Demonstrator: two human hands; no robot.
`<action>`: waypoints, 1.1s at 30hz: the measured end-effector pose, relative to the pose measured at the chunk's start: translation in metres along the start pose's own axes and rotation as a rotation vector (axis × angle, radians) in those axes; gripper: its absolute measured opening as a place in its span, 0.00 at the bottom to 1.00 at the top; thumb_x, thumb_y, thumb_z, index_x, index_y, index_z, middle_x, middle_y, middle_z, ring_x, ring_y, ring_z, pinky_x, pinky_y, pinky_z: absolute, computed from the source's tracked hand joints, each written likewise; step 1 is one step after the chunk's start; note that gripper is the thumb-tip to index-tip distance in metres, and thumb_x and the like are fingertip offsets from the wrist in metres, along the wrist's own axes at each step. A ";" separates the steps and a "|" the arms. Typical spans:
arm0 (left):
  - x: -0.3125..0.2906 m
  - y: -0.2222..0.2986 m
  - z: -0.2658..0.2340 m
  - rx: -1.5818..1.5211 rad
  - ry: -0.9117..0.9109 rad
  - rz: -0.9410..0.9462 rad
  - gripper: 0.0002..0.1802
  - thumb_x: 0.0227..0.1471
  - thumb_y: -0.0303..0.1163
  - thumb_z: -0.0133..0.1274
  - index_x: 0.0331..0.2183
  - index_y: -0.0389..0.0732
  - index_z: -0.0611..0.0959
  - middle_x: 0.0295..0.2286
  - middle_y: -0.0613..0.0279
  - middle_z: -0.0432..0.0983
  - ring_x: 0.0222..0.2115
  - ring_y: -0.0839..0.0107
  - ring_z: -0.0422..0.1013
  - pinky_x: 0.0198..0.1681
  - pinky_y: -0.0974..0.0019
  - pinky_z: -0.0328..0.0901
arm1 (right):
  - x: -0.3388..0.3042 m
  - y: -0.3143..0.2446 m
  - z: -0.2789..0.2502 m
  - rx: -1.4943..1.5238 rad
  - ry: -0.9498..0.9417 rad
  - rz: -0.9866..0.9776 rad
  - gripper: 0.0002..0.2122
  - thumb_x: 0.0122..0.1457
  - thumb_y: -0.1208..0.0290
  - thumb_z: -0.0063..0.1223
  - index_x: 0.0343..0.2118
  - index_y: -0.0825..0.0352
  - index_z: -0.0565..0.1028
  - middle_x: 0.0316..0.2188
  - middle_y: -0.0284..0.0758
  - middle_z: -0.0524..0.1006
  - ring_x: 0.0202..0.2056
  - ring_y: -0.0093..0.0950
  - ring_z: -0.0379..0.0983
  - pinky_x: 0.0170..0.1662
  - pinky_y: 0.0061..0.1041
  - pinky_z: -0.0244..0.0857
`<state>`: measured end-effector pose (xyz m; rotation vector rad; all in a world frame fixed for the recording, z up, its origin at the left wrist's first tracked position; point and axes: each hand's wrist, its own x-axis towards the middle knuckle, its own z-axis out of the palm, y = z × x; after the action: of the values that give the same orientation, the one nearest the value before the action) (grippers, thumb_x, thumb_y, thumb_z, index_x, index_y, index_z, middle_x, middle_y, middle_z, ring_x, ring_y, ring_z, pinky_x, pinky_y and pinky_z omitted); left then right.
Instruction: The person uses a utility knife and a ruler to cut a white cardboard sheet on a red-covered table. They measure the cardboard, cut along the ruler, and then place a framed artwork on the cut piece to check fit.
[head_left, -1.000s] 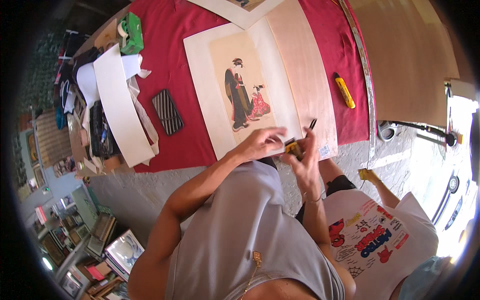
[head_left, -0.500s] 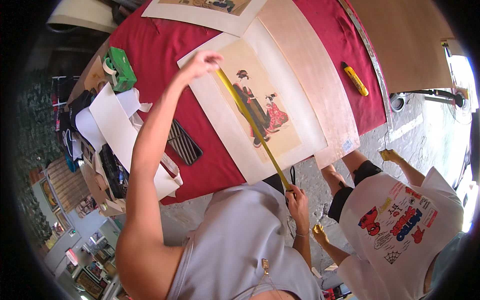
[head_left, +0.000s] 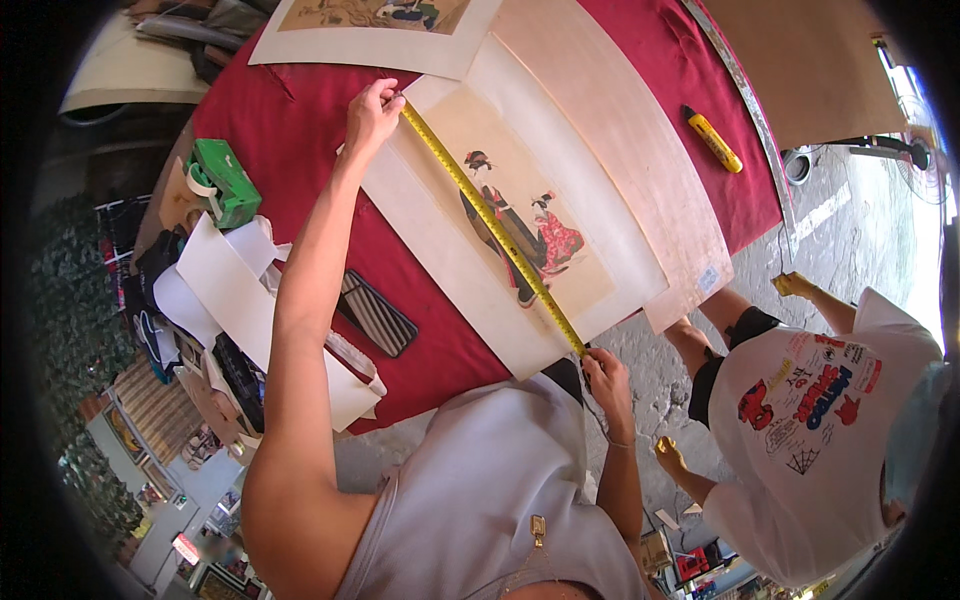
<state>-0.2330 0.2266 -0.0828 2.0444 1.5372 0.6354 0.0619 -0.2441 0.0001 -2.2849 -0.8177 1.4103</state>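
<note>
A yellow tape measure [head_left: 497, 228] stretches diagonally over a print [head_left: 560, 237] showing two robed figures on beige paper with a wide pale border. My left hand [head_left: 372, 118] pinches the tape's end at the far left corner of the sheet. By the near edge, my right hand [head_left: 608, 388] is closed round the other end of the tape measure, its case mostly hidden by the fingers. The blade runs nearly straight and covers part of the larger figure.
A second print [head_left: 370, 45] and a pale board [head_left: 640, 140] lie beyond on the red cloth [head_left: 300, 110]. Nearby are a yellow marker [head_left: 714, 140], a striped dark case [head_left: 376, 312], a green box [head_left: 228, 180] and paper offcuts [head_left: 225, 280]. Another person [head_left: 815, 420] stands at right.
My left hand has moved outward to the sheet's far left corner with the tape's end. The blade has turned its marked face up and lies across the print; the right hand has risen slightly.
</note>
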 end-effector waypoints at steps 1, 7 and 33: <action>-0.001 0.003 0.000 -0.023 0.018 -0.031 0.14 0.48 0.29 0.56 0.40 0.40 0.80 0.32 0.55 0.76 0.35 0.58 0.73 0.41 0.58 0.67 | 0.002 0.000 0.001 0.015 -0.009 0.012 0.13 0.56 0.66 0.50 0.37 0.71 0.77 0.27 0.45 0.75 0.30 0.39 0.74 0.35 0.32 0.67; -0.008 -0.009 0.013 0.065 0.169 0.169 0.11 0.48 0.29 0.56 0.37 0.40 0.81 0.31 0.58 0.76 0.35 0.60 0.71 0.42 0.59 0.66 | 0.011 -0.011 0.004 0.033 -0.050 -0.011 0.13 0.57 0.66 0.51 0.37 0.71 0.77 0.26 0.44 0.77 0.28 0.34 0.75 0.33 0.30 0.67; -0.007 -0.024 0.017 0.073 0.145 0.174 0.12 0.52 0.32 0.54 0.40 0.45 0.83 0.34 0.59 0.76 0.37 0.62 0.72 0.41 0.61 0.68 | -0.004 -0.035 0.006 -0.176 0.026 0.109 0.18 0.56 0.54 0.48 0.43 0.62 0.76 0.28 0.49 0.78 0.32 0.49 0.75 0.36 0.43 0.68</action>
<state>-0.2416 0.2232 -0.1117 2.2483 1.4920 0.8201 0.0450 -0.2197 0.0200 -2.5099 -0.8516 1.4005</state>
